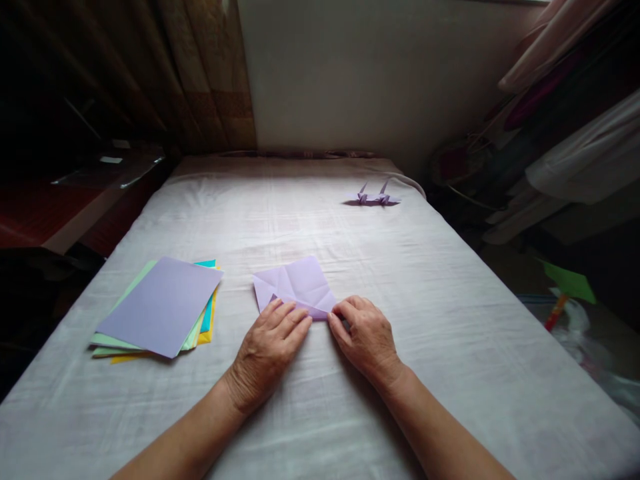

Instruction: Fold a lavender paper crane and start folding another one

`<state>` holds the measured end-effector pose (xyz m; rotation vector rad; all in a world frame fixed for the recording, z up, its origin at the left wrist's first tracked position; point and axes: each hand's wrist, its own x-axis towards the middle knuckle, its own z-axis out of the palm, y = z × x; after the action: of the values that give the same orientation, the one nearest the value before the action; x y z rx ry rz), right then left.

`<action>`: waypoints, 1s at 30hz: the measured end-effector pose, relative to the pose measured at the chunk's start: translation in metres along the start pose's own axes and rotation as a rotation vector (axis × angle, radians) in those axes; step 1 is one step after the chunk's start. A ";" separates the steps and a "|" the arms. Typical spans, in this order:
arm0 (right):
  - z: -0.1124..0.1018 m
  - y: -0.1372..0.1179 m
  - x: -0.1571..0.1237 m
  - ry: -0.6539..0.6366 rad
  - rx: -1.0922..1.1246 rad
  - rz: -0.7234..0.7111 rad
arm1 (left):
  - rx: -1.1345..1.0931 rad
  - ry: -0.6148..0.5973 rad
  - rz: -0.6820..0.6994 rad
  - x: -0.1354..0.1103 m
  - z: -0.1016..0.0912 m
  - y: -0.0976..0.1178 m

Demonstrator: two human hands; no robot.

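A creased lilac paper sheet (297, 283) lies on the white cloth-covered surface (320, 220) in front of me. My left hand (270, 350) rests flat on the sheet's near left edge, fingers stretched out and pressing down. My right hand (365, 337) has its fingers curled, pinching the sheet's near right corner against the cloth. The near edge of the paper is folded up under both hands.
A stack of coloured sheets (160, 310) with a lilac one on top lies to the left. Two small folded lilac paper figures (373, 197) sit at the far right. Dark furniture stands left; hanging clothes and clutter fill the right.
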<state>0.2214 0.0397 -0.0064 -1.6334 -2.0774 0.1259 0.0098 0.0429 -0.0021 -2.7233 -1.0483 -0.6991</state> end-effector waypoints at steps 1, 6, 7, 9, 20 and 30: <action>0.000 0.000 0.000 0.002 0.003 -0.002 | -0.016 -0.018 -0.001 0.000 0.001 0.003; -0.002 0.003 0.000 0.018 0.074 0.007 | -0.061 -0.079 -0.048 -0.005 0.007 0.008; -0.002 0.003 0.000 0.018 0.098 0.010 | -0.063 -0.084 -0.055 -0.006 0.007 0.007; -0.003 0.004 -0.001 0.004 0.134 0.013 | -0.058 -0.095 -0.061 -0.008 0.007 0.007; -0.006 0.008 -0.001 -0.067 0.141 0.011 | -0.111 -0.157 -0.105 -0.009 0.008 0.005; -0.006 0.009 -0.001 -0.056 0.125 -0.005 | -0.105 -0.179 -0.114 -0.008 0.009 0.005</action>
<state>0.2318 0.0394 -0.0048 -1.5662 -2.0711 0.2975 0.0113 0.0365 -0.0137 -2.8794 -1.2474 -0.5481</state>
